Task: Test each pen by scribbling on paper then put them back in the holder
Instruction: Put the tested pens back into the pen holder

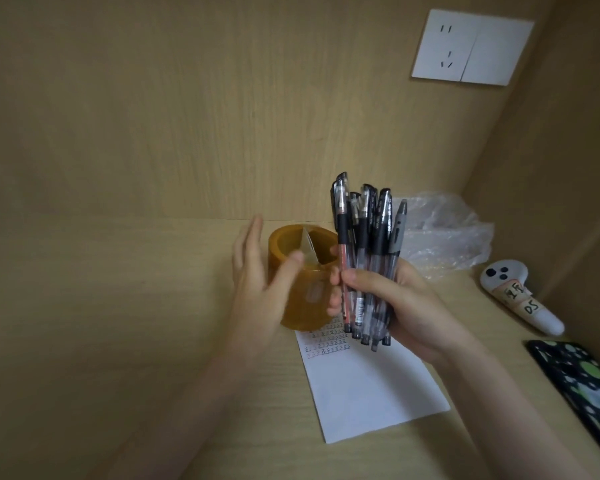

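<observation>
Black pens (364,237) bundled in right hand's (392,303) grip.

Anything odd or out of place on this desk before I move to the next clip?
Nothing looks damaged or spilled. The right hand grips the whole bundle of pens, so the amber holder holds no pens. The holder stands on the top edge of the paper, over its rows of scribbles.

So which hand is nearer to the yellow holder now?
Left. The left hand is open right beside the yellow holder, its thumb across the front. The right hand grips the pens just right of it.
</observation>
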A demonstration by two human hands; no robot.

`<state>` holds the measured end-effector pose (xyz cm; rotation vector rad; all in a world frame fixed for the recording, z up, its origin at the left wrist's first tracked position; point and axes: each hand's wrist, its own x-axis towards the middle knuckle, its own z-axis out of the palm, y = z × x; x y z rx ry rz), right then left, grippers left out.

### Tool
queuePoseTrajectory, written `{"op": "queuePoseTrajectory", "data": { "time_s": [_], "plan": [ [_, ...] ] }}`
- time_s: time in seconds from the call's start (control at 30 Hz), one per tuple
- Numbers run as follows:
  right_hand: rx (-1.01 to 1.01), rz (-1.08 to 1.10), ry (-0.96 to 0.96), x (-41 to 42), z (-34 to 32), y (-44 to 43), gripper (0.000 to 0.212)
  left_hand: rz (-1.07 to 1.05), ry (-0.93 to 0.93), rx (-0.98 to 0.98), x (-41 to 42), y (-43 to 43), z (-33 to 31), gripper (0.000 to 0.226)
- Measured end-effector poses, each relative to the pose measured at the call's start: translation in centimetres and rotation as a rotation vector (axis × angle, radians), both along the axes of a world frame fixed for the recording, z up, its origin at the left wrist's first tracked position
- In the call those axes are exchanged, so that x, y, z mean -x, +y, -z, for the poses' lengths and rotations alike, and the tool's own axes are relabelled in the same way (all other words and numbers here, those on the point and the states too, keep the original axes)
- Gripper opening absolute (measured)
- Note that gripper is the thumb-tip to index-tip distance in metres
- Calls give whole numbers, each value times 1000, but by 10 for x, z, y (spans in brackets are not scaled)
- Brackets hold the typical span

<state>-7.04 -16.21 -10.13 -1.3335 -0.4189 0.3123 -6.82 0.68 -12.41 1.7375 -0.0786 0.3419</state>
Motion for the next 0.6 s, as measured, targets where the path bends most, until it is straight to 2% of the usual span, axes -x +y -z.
{"op": "queuePoseTrajectory", "data": {
  "time_s": [0.03,0.1,0.13,0.2,0.23,0.43,0.6],
  "plan": [
    [-1,-15,6,1,-1,2,17,26,-42,98,2,2,-11,72],
    [4,-49,9,2,-6,8,20,192,-23,226,0,7,-31,75],
    [9,-69,10,4,-9,12,19,312,25,211,-3,9,-39,76],
    [31,-120,15,6,-15,19,14,524,83,176,-5,11,-50,64],
    [54,-140,23,8,-18,23,13,563,92,180,-6,10,-53,58],
    [227,-97,95,9,-28,32,10,509,57,273,-6,9,-53,44],
    [340,54,6,10,-25,42,20,341,83,290,-12,8,-50,49]
  ]
}}
